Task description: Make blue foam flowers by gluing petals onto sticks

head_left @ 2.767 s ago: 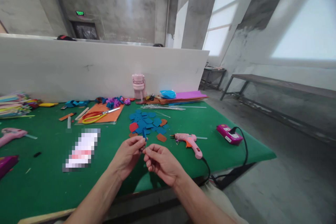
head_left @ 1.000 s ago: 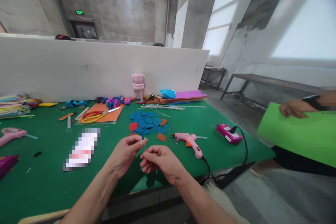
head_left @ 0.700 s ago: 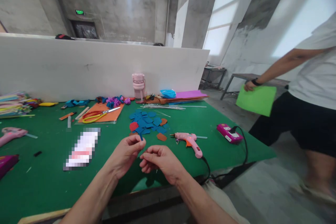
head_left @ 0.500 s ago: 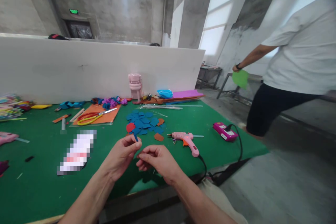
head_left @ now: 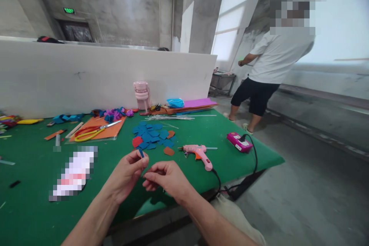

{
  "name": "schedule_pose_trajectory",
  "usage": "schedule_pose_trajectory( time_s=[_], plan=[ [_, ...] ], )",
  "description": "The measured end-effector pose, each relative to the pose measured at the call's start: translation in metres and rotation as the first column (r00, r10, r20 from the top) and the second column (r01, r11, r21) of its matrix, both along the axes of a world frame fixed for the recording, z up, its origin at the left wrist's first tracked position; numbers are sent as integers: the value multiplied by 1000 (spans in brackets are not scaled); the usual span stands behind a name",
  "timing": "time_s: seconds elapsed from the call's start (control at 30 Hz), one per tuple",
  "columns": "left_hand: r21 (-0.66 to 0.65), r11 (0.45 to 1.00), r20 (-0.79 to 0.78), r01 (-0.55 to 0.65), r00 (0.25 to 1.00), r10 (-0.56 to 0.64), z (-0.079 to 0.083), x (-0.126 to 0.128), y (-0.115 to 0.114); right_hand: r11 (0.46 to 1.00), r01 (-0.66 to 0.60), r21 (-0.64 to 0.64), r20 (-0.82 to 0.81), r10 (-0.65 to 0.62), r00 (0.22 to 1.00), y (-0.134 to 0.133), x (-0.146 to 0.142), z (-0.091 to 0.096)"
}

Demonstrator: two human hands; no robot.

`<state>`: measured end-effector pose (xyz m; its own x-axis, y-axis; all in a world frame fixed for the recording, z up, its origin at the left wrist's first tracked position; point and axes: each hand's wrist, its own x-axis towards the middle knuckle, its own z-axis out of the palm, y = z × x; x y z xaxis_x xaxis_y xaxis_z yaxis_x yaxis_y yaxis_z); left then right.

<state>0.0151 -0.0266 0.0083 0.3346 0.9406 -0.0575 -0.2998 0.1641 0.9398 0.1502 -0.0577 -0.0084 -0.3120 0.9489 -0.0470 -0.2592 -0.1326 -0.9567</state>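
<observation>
A small blue piece [head_left: 141, 153], perhaps felt or foam, stands up between the thumb and fingers of my left hand [head_left: 128, 171]. Close to its right, my right hand [head_left: 168, 180] is closed in a pinch, and whatever it may hold is hidden or too small to name. Just beyond both hands lies a spread of cut blue pieces [head_left: 154, 133], with a red piece [head_left: 137, 142] and a brown piece [head_left: 168, 151] at its edges. A pink hot glue gun [head_left: 198, 149] rests on its side to the right of the pile, touched by neither hand.
Red-and-yellow scissors [head_left: 93, 131] lie on an orange sheet [head_left: 112, 131] at the left. A magenta power box [head_left: 239, 142] sits near the table's right edge, its cord hanging down. A pink bottle [head_left: 142, 96] stands against the white partition [head_left: 109, 73]. A person [head_left: 276, 57] is beyond the table.
The view has turned slightly right, so the table things sit further left. The person in the white shirt has moved farther away. My hands keep nearly the same pose.
</observation>
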Motion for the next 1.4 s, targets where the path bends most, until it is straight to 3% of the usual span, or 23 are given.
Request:
schedule_pose_trajectory(
  time_s=[0.27,0.7,0.9,1.1,1.4],
  plan=[
    [20,997,38,-79,996,78,1,4,-2,998,58,-33,-2,-59,998,1,-2,-2],
    [-8,998,-4,-62,998,62,-1,-4,9,990,0,-138,-93,-13,996,-1,7,3],
    [-63,998,-19,23,1000,-24,3,1,1,986,-42,-163,-149,18,989,-1,6,2],
    [-68,998,-49,-6,999,2,2,1,-1,980,-88,-178,-152,61,987,-3,6,1],
    [-89,995,72,38,997,-32,-4,1,0,976,-112,-188,-158,82,984,-2,5,-1]
  ],
)
